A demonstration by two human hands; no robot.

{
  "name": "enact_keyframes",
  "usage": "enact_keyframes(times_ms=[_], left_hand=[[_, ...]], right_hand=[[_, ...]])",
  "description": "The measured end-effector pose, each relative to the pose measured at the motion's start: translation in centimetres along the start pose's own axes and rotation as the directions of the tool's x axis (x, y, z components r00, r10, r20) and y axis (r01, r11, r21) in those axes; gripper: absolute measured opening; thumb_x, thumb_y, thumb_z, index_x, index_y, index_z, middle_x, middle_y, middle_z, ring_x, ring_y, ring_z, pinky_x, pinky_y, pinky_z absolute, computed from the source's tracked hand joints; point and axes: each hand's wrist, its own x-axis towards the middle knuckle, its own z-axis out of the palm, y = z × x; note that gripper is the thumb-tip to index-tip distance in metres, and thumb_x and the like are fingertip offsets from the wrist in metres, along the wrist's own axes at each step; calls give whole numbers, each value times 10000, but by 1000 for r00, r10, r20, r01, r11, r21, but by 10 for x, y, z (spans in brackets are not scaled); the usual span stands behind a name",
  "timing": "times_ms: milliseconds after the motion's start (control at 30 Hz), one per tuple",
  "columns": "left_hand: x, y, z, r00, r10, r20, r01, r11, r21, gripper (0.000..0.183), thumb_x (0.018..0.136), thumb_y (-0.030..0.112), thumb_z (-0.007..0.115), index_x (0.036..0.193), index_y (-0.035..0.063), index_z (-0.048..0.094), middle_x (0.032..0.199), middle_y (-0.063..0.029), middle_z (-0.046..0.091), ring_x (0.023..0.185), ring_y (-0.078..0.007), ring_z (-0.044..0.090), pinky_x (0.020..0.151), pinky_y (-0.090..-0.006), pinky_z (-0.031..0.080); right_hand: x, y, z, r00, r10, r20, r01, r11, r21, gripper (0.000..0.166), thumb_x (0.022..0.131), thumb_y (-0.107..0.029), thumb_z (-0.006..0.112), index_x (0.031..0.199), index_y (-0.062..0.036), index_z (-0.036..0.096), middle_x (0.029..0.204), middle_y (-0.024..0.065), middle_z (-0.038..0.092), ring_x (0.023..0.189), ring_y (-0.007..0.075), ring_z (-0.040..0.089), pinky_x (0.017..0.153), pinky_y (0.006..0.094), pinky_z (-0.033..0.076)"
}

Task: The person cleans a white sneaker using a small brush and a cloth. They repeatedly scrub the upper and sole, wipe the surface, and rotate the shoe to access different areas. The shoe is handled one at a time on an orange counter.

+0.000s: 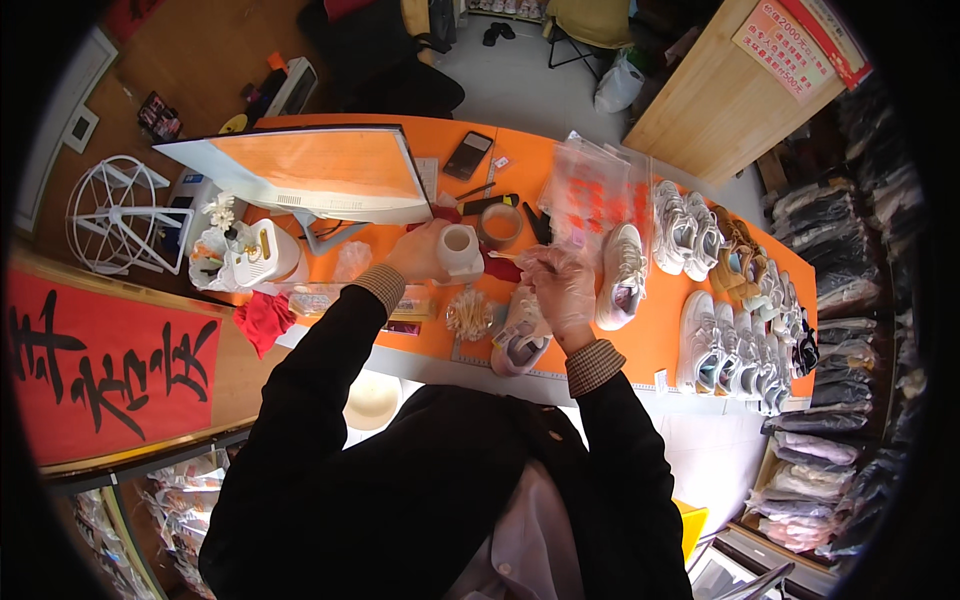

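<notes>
My left hand [417,251] grips a small open-mouthed white plastic bottle [457,253], tilted so that its mouth faces me. A thin clear plastic glove covers my right hand [559,289], whose fingers pinch a cotton swab [506,256] that points left towards the bottle. Below that hand a white sneaker [520,334] lies at the table's near edge, partly hidden by the hand. Its likely match, another white sneaker [623,276], stands just to the right. A round clear container of cotton swabs [470,313] sits between the bottle and the nearer sneaker.
A monitor [300,176] stands at the left of the orange table [645,352], near a white tissue box [268,255]. Beyond my hands are a tape roll [500,226], a phone [469,156] and plastic bags [585,184]. Several pairs of shoes [701,337] line the right side.
</notes>
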Motion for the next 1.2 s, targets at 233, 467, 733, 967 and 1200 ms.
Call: enact_keyframes(times_ms=[233, 467, 733, 967, 1200], left_hand=[[-3, 13, -2, 974, 196, -116, -167, 961, 222, 773, 516, 260, 816, 1186, 88, 472, 1099, -128, 564, 1029, -315, 563, 848, -416, 481], [-22, 53, -19, 909, 353, -222, -276, 908, 315, 809, 518, 239, 808, 1227, 77, 456, 1119, -122, 548, 1069, -286, 539, 823, -395, 504], [-47, 86, -34, 863, 398, -311, -249, 871, 423, 816, 518, 211, 803, 1227, 26, 446, 1198, -129, 514, 1152, -264, 496, 844, -375, 513], [-56, 96, -35, 816, 458, -354, -233, 820, 523, 837, 513, 214, 817, 1237, 20, 443, 1227, -152, 497, 1161, -277, 486, 876, -371, 508], [-59, 102, -34, 807, 473, -355, -234, 807, 542, 865, 509, 248, 830, 1243, 12, 439, 1236, -155, 493, 1172, -281, 477, 880, -367, 508]], right_hand=[[-5, -7, 6, 995, -40, -95, 34, 997, -68, 129, 860, -102, 617, 910, 10, 657, 757, 108, 643, 620, 142, 622, 583, 268, 516], [-18, -7, 10, 867, -498, -12, 433, 766, -474, 98, 838, -87, 603, 907, -22, 628, 860, 140, 652, 720, 304, 632, 611, 371, 516], [-24, -9, 14, 787, -595, 164, 572, 603, -557, 132, 787, -67, 618, 918, -54, 611, 883, 123, 628, 758, 314, 616, 634, 395, 512], [-28, -11, 11, 848, -509, 146, 497, 668, -554, 101, 806, -84, 617, 897, -44, 636, 909, 130, 645, 765, 333, 619, 653, 417, 510], [-34, -21, 9, 880, -458, 129, 445, 698, -561, 92, 822, -99, 611, 875, -25, 625, 886, 150, 636, 756, 358, 608, 649, 417, 504]])
